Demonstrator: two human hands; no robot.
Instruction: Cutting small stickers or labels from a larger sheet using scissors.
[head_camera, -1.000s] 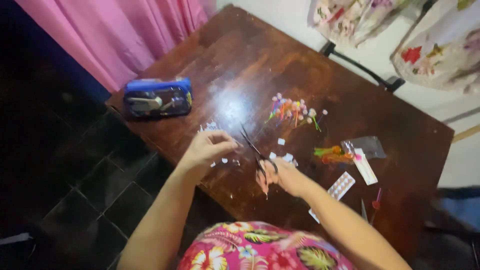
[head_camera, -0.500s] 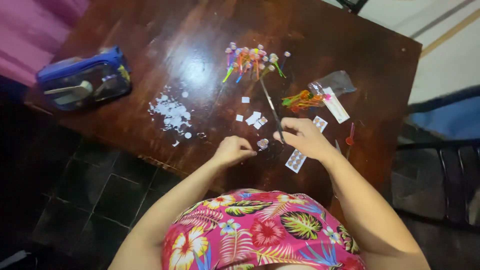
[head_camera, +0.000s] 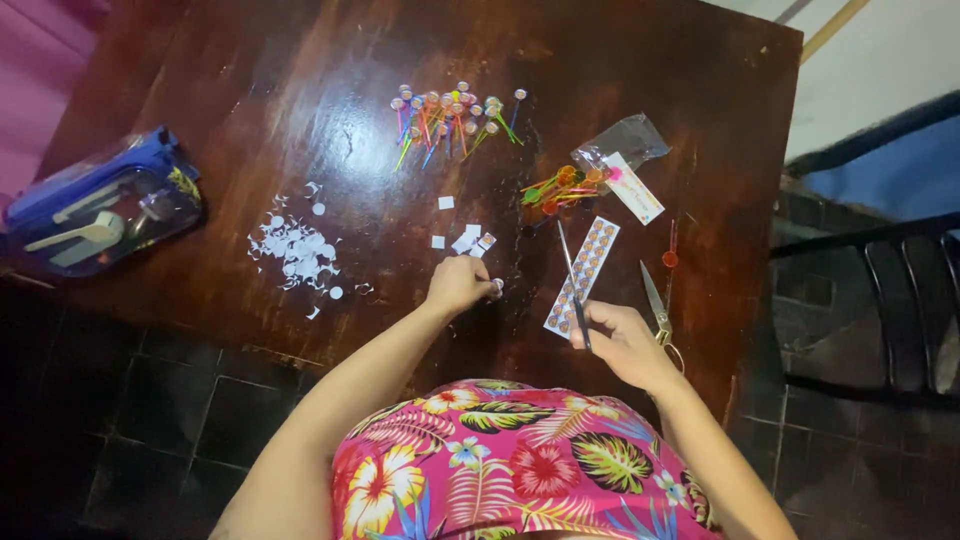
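Left hand: the left hand (head_camera: 460, 285) is curled on the table (head_camera: 260, 60), fingertips pressed together on a small white paper piece (head_camera: 496, 287) at its right edge; how firm the pinch is cannot be told.
Right hand: the right hand (head_camera: 622, 340) has its fingers closed around the handles of the scissors (head_camera: 572, 285), whose thin blades are spread, one pointing up along the sticker strip and the other (head_camera: 653, 297) angled off to the right.
Sticker strip: a white strip of round orange stickers (head_camera: 585, 268) lies just beside the right hand, partly under the blade.
Cut squares: a few small white paper squares (head_camera: 462, 240) sit just above the left hand.
What changed: half a second ago both hands were close together in front of the body; now the left hand has gone to the table to the left, while the right hand remains near the body with the scissors.
Meaning: judging from this, cutting has paused and a loose piece is being picked up or set down.
Paper scraps: a scatter of white round scraps (head_camera: 298, 255) lies well to the left.
Picks: a fan of coloured picks (head_camera: 450, 115) sits at the far side; more orange and green ones (head_camera: 560, 188) spill from a clear bag (head_camera: 625, 145) with a card label.
Case: a blue-lidded clear case (head_camera: 100, 205) sits at the left edge.
Clothing: a pink flowered top (head_camera: 520, 460) fills the near edge.
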